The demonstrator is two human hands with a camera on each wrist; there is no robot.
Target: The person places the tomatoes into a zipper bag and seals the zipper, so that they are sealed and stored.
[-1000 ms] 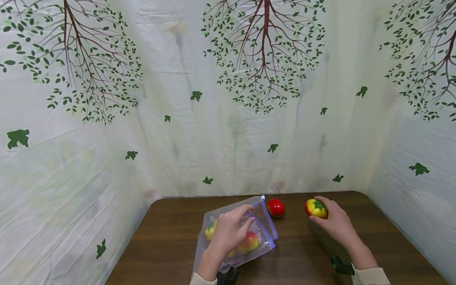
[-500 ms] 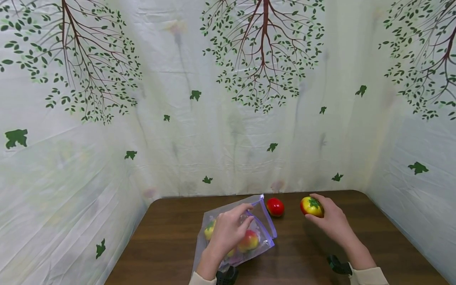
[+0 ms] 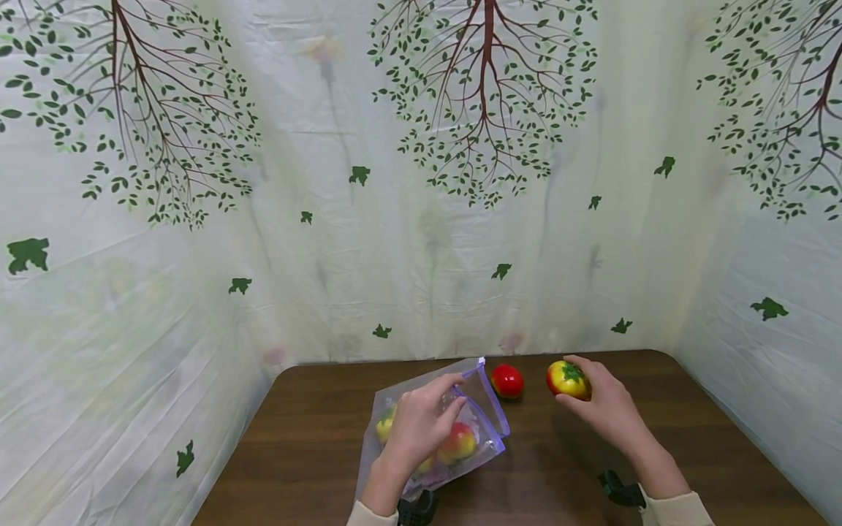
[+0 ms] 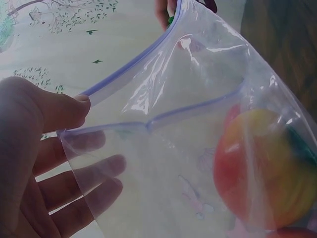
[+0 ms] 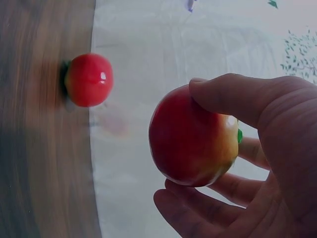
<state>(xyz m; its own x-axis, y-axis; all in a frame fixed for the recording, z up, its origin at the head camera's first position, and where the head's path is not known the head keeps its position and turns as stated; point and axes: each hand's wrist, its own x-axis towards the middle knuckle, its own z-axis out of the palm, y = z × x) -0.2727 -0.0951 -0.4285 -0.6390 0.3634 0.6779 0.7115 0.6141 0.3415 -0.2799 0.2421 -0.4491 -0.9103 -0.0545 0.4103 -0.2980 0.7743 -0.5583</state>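
Note:
In the head view my left hand (image 3: 414, 431) is at the mouth of a clear zip bag (image 3: 422, 380) with a purple zip strip. Its thumb and fingers hold the bag's edge, with the fingers behind the film in the left wrist view. Inside the bag lie several red and yellow fruits (image 3: 458, 443), one seen large through the plastic (image 4: 262, 168). My right hand (image 3: 608, 405) grips another red and yellow fruit (image 3: 566, 380) with a green leafy top, raised over the table. Thumb and fingers go round it in the right wrist view.
A glossy red fruit (image 3: 507, 381) stands on the brown wooden table (image 3: 302, 438), between the bag and my right hand. Behind the table hangs a pale cloth (image 3: 434, 307) printed with trees and leaves. Similar cloth closes off both sides.
My right hand has moved left with its fruit, closer to the red fruit and the bag's mouth. My left hand and the bag have stayed almost in place.

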